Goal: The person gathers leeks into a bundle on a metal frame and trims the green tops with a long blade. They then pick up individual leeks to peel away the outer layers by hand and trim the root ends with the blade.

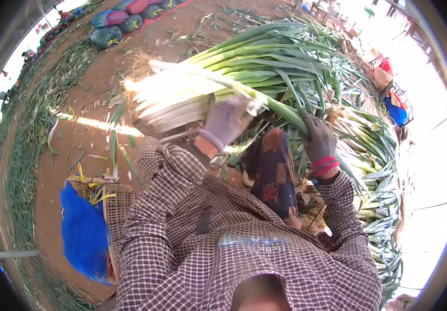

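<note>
One long leek [223, 78], white stalk, green leaves.

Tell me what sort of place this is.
Probably an outdoor farm yard where green onions are sorted: bare dirt ground, heaps of green onions with more at the right, and filled mesh sacks at the far edge.

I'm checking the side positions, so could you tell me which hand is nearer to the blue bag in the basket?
Left. The left hand grips the leek stalk above the blue bag; the right hand holds it farther away.
</note>
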`<state>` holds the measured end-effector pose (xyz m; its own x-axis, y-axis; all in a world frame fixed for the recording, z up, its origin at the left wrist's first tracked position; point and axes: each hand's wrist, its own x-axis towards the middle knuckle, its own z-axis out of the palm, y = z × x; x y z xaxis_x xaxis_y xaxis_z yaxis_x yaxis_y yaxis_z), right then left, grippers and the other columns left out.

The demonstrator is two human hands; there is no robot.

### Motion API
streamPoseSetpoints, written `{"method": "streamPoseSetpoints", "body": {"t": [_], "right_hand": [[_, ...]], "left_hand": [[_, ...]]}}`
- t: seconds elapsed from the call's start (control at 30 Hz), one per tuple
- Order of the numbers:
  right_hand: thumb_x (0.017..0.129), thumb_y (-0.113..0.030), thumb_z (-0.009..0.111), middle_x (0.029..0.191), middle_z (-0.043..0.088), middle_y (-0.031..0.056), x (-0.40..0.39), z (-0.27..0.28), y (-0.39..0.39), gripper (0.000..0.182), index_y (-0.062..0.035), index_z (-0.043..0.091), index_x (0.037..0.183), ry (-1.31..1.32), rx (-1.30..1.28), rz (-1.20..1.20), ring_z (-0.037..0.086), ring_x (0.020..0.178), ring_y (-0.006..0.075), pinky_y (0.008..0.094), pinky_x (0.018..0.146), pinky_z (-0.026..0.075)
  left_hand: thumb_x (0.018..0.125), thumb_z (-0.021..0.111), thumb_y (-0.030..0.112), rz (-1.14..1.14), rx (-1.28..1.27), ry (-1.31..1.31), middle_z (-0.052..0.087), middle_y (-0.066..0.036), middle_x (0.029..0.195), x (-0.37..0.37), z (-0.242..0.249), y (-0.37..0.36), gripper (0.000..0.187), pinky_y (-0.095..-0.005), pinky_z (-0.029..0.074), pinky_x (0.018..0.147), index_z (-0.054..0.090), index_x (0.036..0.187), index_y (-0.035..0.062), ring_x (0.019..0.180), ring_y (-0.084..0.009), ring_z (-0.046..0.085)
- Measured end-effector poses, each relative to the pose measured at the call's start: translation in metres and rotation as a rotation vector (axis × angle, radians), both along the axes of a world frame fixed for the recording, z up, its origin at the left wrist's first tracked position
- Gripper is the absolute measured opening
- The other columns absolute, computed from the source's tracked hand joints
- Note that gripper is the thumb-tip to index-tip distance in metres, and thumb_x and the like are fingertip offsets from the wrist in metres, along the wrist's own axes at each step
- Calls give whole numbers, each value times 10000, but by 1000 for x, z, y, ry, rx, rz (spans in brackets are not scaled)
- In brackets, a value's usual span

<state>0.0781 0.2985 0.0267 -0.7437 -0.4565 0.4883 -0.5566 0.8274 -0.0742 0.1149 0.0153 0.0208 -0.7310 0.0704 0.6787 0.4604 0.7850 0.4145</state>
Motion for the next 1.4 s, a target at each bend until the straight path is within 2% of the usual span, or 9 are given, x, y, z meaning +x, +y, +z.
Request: {"method": "streamPoseSetpoints", "body": {"t": [0.13, 0.23, 0.33, 0.43, 0.53, 0.87, 1.07, 1.2, 1.4], "right_hand": [[766, -165, 720, 1028, 649, 53, 0, -2, -6, 564, -246, 585, 1307, -90, -9, -31, 649, 909, 291, 408, 757, 524], [785, -197, 712, 946, 672, 78, -6, -5, 1, 514, -241, 605, 1286, -105, -83, -33, 664, 851, 300, 417, 720, 526], [806, -199, 706, 914, 695, 130, -15, -6, 11, 463, -192, 620, 1261, -250, -155, -58, 678, 827, 332, 429, 720, 528], [829, -208, 694, 954, 697, 163, -26, -19, 24, 435, -174, 621, 1256, -507, -335, -5, 691, 854, 326, 394, 745, 534], [849, -216, 697, 1058, 702, 126, -31, -27, 32, 470, -57, 595, 1279, -805, -552, 177, 681, 925, 200, 318, 816, 526], [896, -195, 668, 1091, 671, 64, 0, 17, 15, 460, 10, 563, 1294, -1511, -852, 223, 628, 919, 106, 253, 816, 515], [870, -244, 689, 1037, 699, 88, -2, -9, 18, 464, -15, 591, 1262, -1009, -653, 270, 673, 897, 179, 316, 817, 525], [858, -321, 695, 960, 703, 183, 9, -13, 10, 453, -61, 622, 1221, -642, -430, 183, 703, 898, 288, 362, 805, 529], [856, -302, 699, 981, 705, 145, 9, -21, 16, 463, -44, 613, 1230, -861, -491, 216, 685, 905, 216, 350, 813, 520]], "left_hand": [[861, 667, 206, -438, -25, -217, 649, -113, 778, 17, 1, 38, 157, -360, 512, 660, 652, 925, 64, 704, -259, 656], [880, 643, 225, -798, 93, -1006, 675, -128, 872, 48, 13, 37, 199, -368, 519, 744, 641, 943, 36, 823, -294, 667], [881, 649, 254, -757, -251, -1147, 685, -155, 932, 50, 10, 12, 276, -359, 519, 784, 638, 1049, 35, 883, -310, 669], [879, 658, 284, -377, -507, -909, 687, -175, 1004, 39, -5, -2, 403, -349, 514, 829, 602, 1202, 50, 949, -287, 672], [909, 627, 330, -291, 230, -863, 689, -167, 1075, 5, -2, -4, 465, -348, 495, 899, 582, 1258, 27, 1006, -280, 655], [974, 589, 150, -538, 1074, -765, 622, -52, 1174, -41, 1, 45, 329, -284, 533, 927, 566, 1266, 0, 1057, -134, 605], [958, 589, 272, -279, 1298, -694, 655, -55, 1062, -29, 33, 49, 332, -286, 544, 728, 608, 1187, 32, 911, -150, 654], [883, 613, 191, 3, 1272, -659, 599, -10, 698, -54, 10, 36, 234, -271, 490, 569, 679, 897, -33, 619, -86, 554], [868, 615, 164, -61, 1295, -616, 594, -2, 691, -49, 3, 38, 202, -236, 456, 521, 671, 919, -24, 564, -60, 517]]}}
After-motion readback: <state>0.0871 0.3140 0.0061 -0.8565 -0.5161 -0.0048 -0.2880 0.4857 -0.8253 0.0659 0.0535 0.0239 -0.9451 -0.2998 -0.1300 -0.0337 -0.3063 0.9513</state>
